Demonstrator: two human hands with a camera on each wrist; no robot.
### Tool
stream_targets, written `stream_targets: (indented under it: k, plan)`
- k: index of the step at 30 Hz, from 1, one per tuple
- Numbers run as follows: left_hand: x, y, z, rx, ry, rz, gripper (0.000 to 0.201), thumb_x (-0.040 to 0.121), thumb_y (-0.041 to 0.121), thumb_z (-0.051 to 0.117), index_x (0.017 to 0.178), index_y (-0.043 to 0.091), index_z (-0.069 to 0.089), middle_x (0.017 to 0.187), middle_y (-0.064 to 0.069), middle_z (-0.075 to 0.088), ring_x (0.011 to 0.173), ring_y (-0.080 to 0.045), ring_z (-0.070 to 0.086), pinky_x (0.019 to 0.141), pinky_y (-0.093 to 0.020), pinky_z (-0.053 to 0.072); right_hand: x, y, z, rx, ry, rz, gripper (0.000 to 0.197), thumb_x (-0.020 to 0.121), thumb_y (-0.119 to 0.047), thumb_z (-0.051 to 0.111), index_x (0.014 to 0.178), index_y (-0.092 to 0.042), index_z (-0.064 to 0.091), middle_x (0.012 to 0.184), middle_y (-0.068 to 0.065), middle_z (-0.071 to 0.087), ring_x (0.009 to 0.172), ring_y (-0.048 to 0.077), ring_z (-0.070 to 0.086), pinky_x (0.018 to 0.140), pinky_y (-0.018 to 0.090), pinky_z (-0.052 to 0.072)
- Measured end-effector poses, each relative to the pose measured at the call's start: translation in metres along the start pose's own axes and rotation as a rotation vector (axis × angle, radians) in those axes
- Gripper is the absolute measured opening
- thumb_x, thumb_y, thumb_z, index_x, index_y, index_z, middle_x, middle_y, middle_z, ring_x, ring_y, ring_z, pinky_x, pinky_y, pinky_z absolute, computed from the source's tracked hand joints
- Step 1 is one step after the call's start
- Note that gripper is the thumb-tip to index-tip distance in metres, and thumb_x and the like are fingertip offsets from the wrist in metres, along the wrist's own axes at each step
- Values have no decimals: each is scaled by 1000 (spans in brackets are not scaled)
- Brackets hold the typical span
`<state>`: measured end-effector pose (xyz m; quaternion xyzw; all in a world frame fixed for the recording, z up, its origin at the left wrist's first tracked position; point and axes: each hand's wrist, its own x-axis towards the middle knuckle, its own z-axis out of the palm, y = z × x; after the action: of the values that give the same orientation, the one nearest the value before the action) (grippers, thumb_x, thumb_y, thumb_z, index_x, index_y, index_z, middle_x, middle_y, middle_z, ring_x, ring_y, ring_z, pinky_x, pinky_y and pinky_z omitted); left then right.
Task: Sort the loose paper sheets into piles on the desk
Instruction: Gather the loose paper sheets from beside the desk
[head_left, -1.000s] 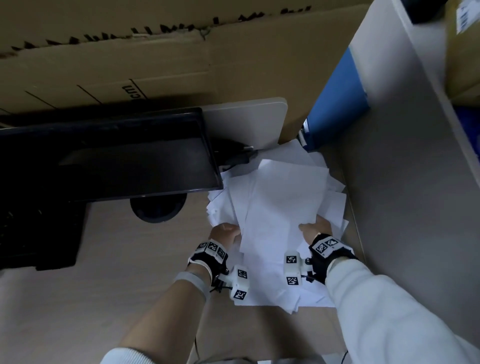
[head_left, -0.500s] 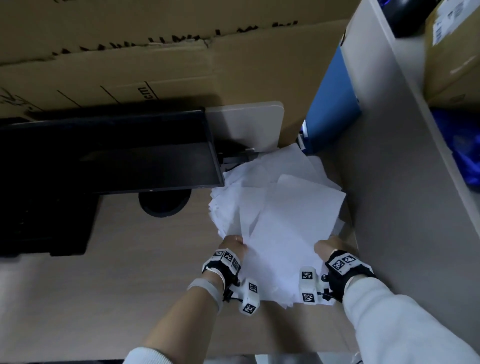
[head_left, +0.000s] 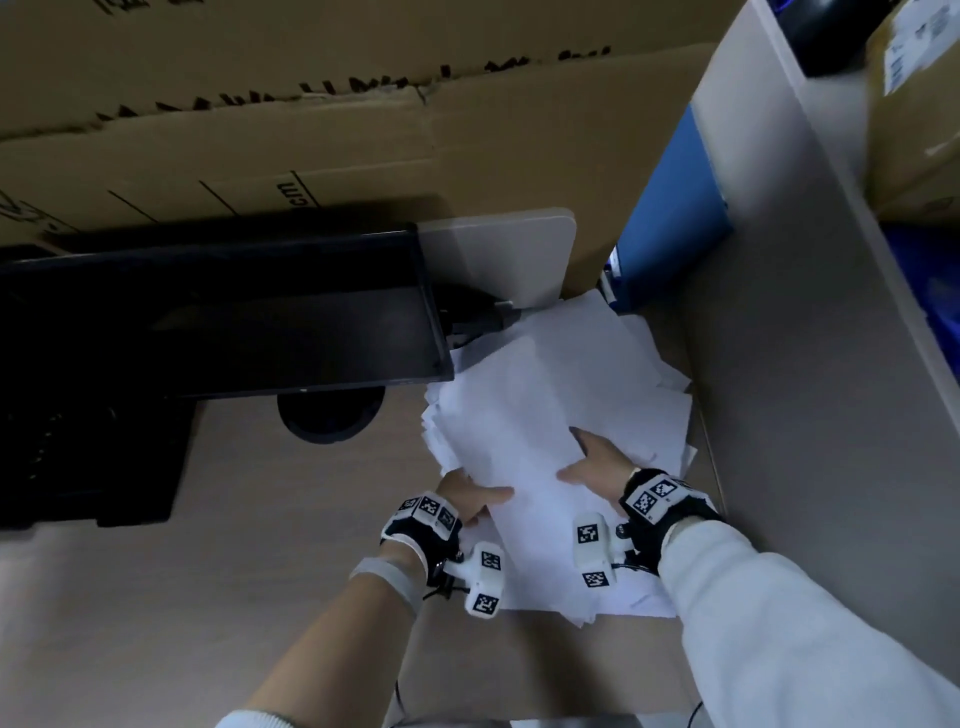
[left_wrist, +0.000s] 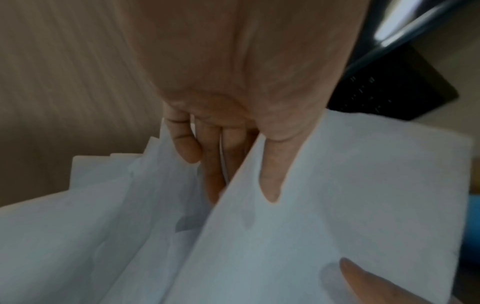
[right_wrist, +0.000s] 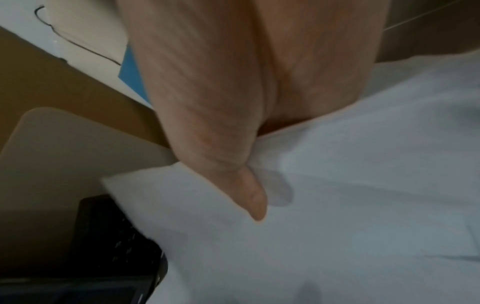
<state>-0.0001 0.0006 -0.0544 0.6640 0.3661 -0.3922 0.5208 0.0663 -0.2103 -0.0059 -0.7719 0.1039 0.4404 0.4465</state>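
A loose heap of white paper sheets (head_left: 613, 364) lies on the desk against the right partition. A top white sheet (head_left: 519, 431) is raised off the heap, and both hands hold its near edge. My left hand (head_left: 483, 503) pinches it with the thumb (left_wrist: 270, 185) on top and the fingers (left_wrist: 187, 148) underneath. My right hand (head_left: 582, 460) grips it a little to the right, its thumb (right_wrist: 252, 197) pressed on the paper (right_wrist: 337, 205); the other fingers are hidden beneath the sheets.
A black monitor (head_left: 223, 312) on a round base (head_left: 330, 415) stands left of the heap, with a dark keyboard (head_left: 88, 457) beyond. Cardboard boxes (head_left: 311, 130) line the back. A blue folder (head_left: 670, 218) leans on the grey partition (head_left: 805, 389). Bare desk (head_left: 208, 597) lies near left.
The hands have come closer together on the top sheet. The right hand has slid left onto it, and the sheet now leans toward the left over the heap.
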Motion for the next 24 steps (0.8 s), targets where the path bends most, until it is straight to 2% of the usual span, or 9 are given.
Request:
stream_targets:
  k: [2, 6, 9, 10, 12, 14, 16, 19, 24]
  plan:
    - [4, -6, -10, -46, 11, -47, 25, 81, 21, 81, 84, 4, 62, 59, -4, 64, 47, -15, 58, 44, -21, 44, 16, -8, 1, -74, 93, -23, 46, 93, 4, 58, 138, -1, 51, 132, 6, 56, 123, 31, 56, 95, 27, 43]
    - [18, -10, -29, -227, 73, -40, 29, 79, 13, 81, 89, -2, 58, 63, -10, 62, 48, -19, 59, 50, -26, 49, 56, -10, -6, -309, 211, 49, 45, 98, -9, 43, 143, -11, 48, 144, 13, 52, 127, 34, 51, 107, 36, 41]
    - [19, 3, -26, -457, 99, -63, 35, 73, 11, 85, 87, 6, 53, 63, -10, 53, 51, -21, 58, 79, -45, 60, 81, -7, -16, -480, 332, 97, 48, 97, -20, 48, 146, -18, 44, 155, 15, 34, 140, 37, 32, 115, 43, 27]
    - [24, 6, -24, -501, 107, -56, 38, 70, 13, 87, 85, 7, 53, 65, -10, 52, 55, -23, 58, 83, -45, 59, 86, -8, -18, -467, 345, 121, 56, 95, -28, 57, 148, -17, 40, 157, 14, 30, 142, 37, 29, 116, 44, 26]
    - [30, 11, -22, -515, 73, -41, 49, 62, 19, 90, 94, 2, 58, 70, -10, 58, 61, -26, 60, 73, -39, 60, 94, -5, -20, -424, 328, 192, 91, 84, -41, 74, 154, -12, 25, 157, 14, 30, 141, 37, 32, 115, 44, 30]
    - [28, 16, -19, -513, 49, -12, 50, 65, 17, 89, 104, -1, 64, 79, -11, 71, 70, -30, 69, 71, -39, 59, 95, -4, -21, -359, 269, 277, 112, 78, -42, 81, 156, -10, 8, 154, 15, 34, 138, 36, 38, 113, 43, 35]
    - [31, 16, -17, -484, 55, -5, 54, 62, 21, 90, 108, 1, 69, 90, -13, 76, 81, -32, 73, 75, -40, 60, 91, 1, -19, -260, 192, 232, 97, 80, -33, 80, 153, -10, 20, 144, 13, 47, 127, 34, 51, 106, 41, 44]
    - [38, 5, -14, -447, 109, 25, 80, 41, 37, 91, 112, 7, 69, 99, -12, 76, 89, -33, 73, 84, -52, 59, 79, 12, -4, -209, 134, 144, 63, 86, -25, 74, 141, -6, 49, 135, 9, 59, 118, 28, 59, 99, 33, 47]
    - [41, -12, -13, -407, 252, 19, 81, 39, 38, 86, 110, 4, 68, 103, -16, 72, 91, -34, 71, 83, -51, 59, 56, 31, 15, -117, 156, 193, 33, 88, -17, 69, 118, -4, 62, 117, 12, 68, 105, 29, 65, 93, 35, 52]
